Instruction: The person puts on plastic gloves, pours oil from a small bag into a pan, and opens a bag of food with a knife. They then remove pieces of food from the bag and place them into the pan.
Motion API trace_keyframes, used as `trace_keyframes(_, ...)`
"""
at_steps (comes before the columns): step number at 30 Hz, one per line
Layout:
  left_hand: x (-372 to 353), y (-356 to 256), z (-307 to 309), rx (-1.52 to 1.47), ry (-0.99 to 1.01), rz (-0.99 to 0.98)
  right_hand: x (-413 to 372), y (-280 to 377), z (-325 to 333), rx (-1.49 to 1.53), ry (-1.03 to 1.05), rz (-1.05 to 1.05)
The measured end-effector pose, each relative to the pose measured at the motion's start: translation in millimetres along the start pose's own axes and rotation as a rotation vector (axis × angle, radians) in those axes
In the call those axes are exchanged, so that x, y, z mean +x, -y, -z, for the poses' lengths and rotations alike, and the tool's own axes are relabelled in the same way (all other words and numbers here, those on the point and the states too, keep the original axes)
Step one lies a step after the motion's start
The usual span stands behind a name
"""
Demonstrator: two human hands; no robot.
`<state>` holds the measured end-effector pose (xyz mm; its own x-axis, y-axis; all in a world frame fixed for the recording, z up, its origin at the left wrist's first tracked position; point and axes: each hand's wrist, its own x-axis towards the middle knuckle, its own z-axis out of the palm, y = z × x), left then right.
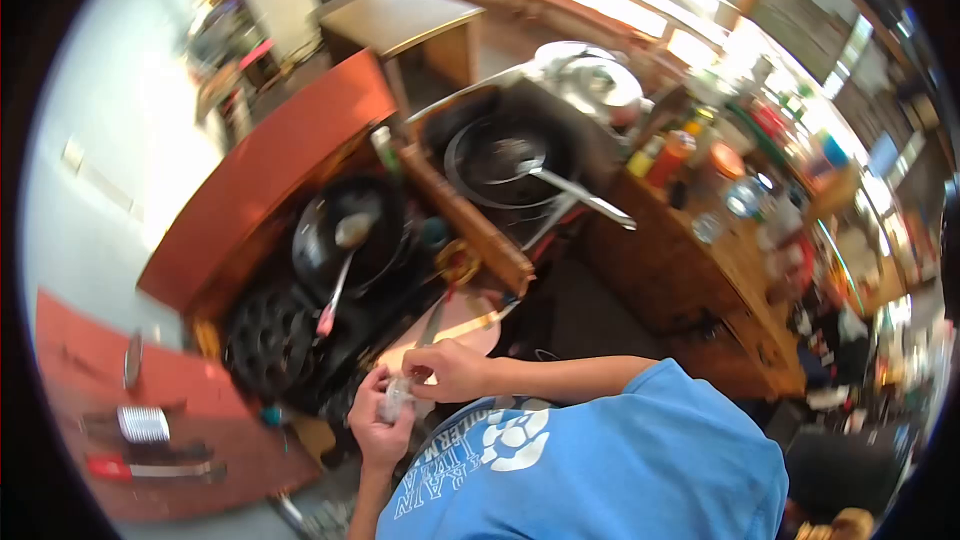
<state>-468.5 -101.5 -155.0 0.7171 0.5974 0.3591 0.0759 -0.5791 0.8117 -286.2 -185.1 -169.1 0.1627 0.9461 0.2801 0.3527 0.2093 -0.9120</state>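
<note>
My left hand (pixel 376 425) is closed around a small clear, whitish plastic-looking packet (pixel 396 400), held low in front of my shirt. The fingers of my right hand (pixel 448 372) are pinched at the packet's upper side; what exactly they grip I cannot tell. Just beyond both hands lies a pale pinkish board (pixel 478 338) with a knife (pixel 434 322) on it. Farther left, a dark wok (pixel 318 230) holds a ladle (pixel 343 275) with a red handle end. Close by sits a black pan with round hollows (pixel 268 342).
Past a wooden divider (pixel 470 220), a second wok (pixel 475 185) holds a metal spatula (pixel 580 196). A lidded silver pot (pixel 595 80) stands behind it. Bottles and jars crowd the wooden counter (pixel 705 260) at right. Utensils lie on a red board (pixel 180 390) at lower left.
</note>
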Motion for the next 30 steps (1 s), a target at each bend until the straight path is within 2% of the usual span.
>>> trace_keyframes(1,10,-8,-13,-0.310,-0.020,0.163,-9,10,16,-0.001,-0.108,-0.054)
trace_keyframes(2,23,-26,-27,-0.488,0.001,0.151,-19,14,30,-0.023,-0.203,-0.042)
trace_keyframes(5,57,-50,-68,-0.503,0.080,0.069,-48,21,70,-0.113,-0.419,0.047)
trace_keyframes(6,68,-56,-89,-0.601,0.029,0.045,-61,22,85,-0.186,-0.454,0.060)
trace_keyframes(7,80,-66,-105,-0.621,0.066,0.017,-73,24,97,-0.253,-0.481,0.074)
trace_keyframes(9,99,-87,-133,-0.577,0.055,0.124,-97,28,118,-0.347,-0.576,0.102)
trace_keyframes(11,111,-104,-163,-0.582,0.071,0.098,-124,31,138,-0.431,-0.675,-0.003)
trace_keyframes(13,120,-119,-189,-0.492,0.241,0.021,-155,37,159,-0.440,-0.740,-0.033)
trace_keyframes(14,123,-120,-207,-0.505,0.253,-0.037,-170,38,167,-0.430,-0.806,-0.083)
trace_keyframes(17,123,-138,-254,-0.542,0.384,0.015,-214,41,189,-0.446,-0.909,-0.168)
trace_keyframes(19,119,-160,-281,-0.540,0.386,0.027,-241,33,196,-0.357,-1.047,-0.252)
trace_keyframes(20,118,-164,-296,-0.547,0.460,0.052,-247,38,201,-0.146,-1.168,-0.220)
trace_keyframes(23,110,-176,-334,-0.518,0.612,0.019,-269,55,226,-0.071,-1.193,-0.277)
trace_keyframes(24,103,-182,-345,-0.506,0.646,-0.003,-281,53,231,-0.003,-1.093,-0.328)
trace_keyframes(25,98,-189,-353,-0.494,0.681,-0.028,-290,49,233,-0.003,-1.107,-0.332)
trace_keyframes(27,87,-207,-364,-0.513,0.730,-0.021,-304,43,239,-0.086,-0.991,-0.330)
trace_keyframes(28,82,-218,-366,-0.627,0.781,0.053,-308,42,239,-0.084,-1.000,-0.334)
trace_keyframes(29,78,-225,-368,-0.738,0.830,0.129,-309,41,238,-0.030,-1.099,-0.338)
trace_keyframes(30,76,-227,-370,-0.693,0.864,0.118,-311,40,237,0.025,-1.198,-0.340)
